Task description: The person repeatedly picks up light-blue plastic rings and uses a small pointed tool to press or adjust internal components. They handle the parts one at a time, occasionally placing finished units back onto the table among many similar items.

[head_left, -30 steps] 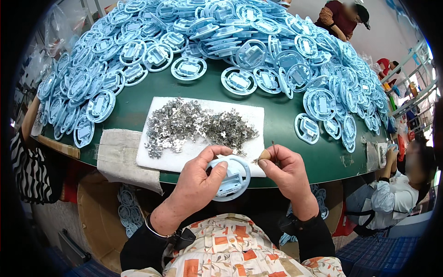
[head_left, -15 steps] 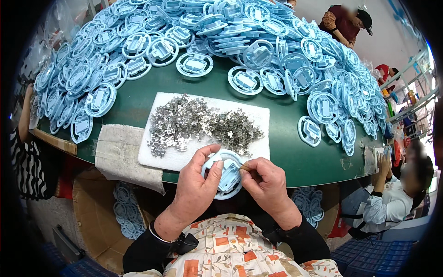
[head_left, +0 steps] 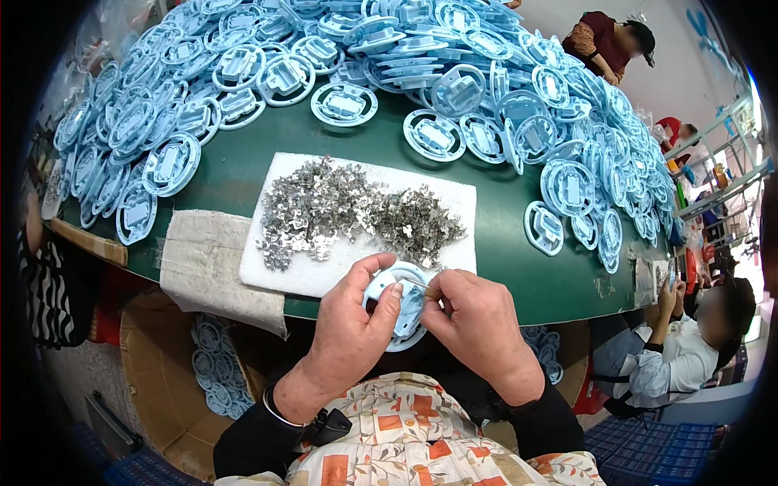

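Green surface point(head_left: 519, 243) crowds blue discs at 12 o'clock; left hand point(head_left: 352, 324) grips one disc point(head_left: 403, 312), right hand point(head_left: 478, 324) pinches a clip point(head_left: 421, 283) that may slip.

Left hand point(head_left: 350, 334) is gripping a round light-blue plastic disc point(head_left: 403, 304) at the near edge of the green table point(head_left: 519, 279); thumb lying across its face. Right hand point(head_left: 480, 324) is pinching a small metal clip point(head_left: 421, 283) against the disc's upper rim. Just beyond, a white pad point(head_left: 324, 279) is carrying 2 heaps of metal clips point(head_left: 356, 212). Blue discs point(head_left: 454, 89) are crowding the far tabletop. A cardboard box point(head_left: 158, 381) is sitting below left.
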The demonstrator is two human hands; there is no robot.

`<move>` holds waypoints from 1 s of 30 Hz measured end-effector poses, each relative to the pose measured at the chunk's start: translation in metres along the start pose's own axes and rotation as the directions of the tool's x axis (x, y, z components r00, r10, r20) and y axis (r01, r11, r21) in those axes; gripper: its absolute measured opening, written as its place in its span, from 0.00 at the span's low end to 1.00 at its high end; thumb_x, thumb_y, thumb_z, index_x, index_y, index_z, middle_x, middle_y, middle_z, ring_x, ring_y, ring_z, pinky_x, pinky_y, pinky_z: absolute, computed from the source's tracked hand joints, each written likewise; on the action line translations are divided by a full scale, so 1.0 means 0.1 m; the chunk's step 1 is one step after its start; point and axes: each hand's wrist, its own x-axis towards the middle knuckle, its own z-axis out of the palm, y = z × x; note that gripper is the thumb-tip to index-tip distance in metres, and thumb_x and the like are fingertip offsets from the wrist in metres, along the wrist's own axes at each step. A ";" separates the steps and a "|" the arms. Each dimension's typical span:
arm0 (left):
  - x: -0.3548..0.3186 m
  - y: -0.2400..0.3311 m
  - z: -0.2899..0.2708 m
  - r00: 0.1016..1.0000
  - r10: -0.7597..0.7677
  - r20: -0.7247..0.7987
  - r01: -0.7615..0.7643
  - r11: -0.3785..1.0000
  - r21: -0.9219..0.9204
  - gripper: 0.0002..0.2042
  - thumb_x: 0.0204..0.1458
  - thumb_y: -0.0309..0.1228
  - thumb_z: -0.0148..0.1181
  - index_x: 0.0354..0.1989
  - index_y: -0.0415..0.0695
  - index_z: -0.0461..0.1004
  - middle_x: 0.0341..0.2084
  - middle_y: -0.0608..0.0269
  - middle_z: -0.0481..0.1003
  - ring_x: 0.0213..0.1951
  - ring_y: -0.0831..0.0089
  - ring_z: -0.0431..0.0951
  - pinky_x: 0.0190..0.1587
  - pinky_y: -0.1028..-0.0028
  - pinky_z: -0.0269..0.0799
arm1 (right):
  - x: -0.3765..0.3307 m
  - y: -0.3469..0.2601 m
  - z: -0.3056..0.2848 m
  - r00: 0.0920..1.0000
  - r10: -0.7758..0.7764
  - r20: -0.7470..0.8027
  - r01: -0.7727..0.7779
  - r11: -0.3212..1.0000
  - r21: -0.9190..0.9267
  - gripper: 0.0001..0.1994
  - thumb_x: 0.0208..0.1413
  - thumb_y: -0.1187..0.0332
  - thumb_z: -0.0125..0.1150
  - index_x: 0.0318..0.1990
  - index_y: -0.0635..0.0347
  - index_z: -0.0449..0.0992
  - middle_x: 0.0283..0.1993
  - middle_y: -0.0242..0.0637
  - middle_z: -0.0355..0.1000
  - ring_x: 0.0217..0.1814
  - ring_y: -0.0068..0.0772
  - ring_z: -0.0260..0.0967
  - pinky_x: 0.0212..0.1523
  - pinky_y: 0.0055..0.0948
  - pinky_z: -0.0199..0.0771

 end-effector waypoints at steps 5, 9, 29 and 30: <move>0.03 -0.02 -0.04 0.996 0.086 0.024 -0.089 0.985 0.149 0.17 0.63 0.28 0.57 0.58 0.31 0.69 0.40 0.44 0.80 0.40 0.68 0.81 0.43 0.70 0.77 | 0.19 -0.08 -0.15 0.984 0.038 0.173 -0.011 0.988 -0.155 0.07 0.52 0.69 0.65 0.30 0.62 0.75 0.28 0.45 0.75 0.27 0.52 0.75 0.29 0.46 0.75; 0.01 -0.04 -0.06 1.000 -0.015 0.021 0.015 1.000 -0.003 0.18 0.64 0.28 0.56 0.59 0.31 0.69 0.40 0.47 0.80 0.41 0.71 0.80 0.44 0.72 0.76 | 0.17 -0.02 -0.21 0.963 0.198 0.182 -0.201 0.980 -0.002 0.08 0.55 0.67 0.67 0.33 0.63 0.77 0.30 0.45 0.77 0.25 0.46 0.74 0.28 0.39 0.74; 0.16 0.13 -0.13 0.901 -0.002 0.435 0.011 1.000 -0.017 0.23 0.62 0.29 0.56 0.65 0.36 0.64 0.50 0.56 0.74 0.48 0.71 0.77 0.52 0.73 0.74 | -0.26 0.30 -0.10 0.856 0.223 0.466 -0.477 -0.006 0.879 0.11 0.68 0.66 0.59 0.50 0.65 0.74 0.31 0.26 0.73 0.21 0.11 0.60 0.21 0.15 0.59; 0.11 0.16 -0.12 0.868 -0.148 0.474 0.319 0.898 -0.303 0.23 0.65 0.28 0.50 0.68 0.37 0.60 0.50 0.57 0.74 0.49 0.74 0.77 0.54 0.74 0.74 | -0.26 0.29 -0.10 0.880 0.168 0.444 -0.434 -0.098 0.896 0.13 0.69 0.66 0.58 0.54 0.65 0.75 0.32 0.27 0.74 0.23 0.11 0.61 0.22 0.15 0.60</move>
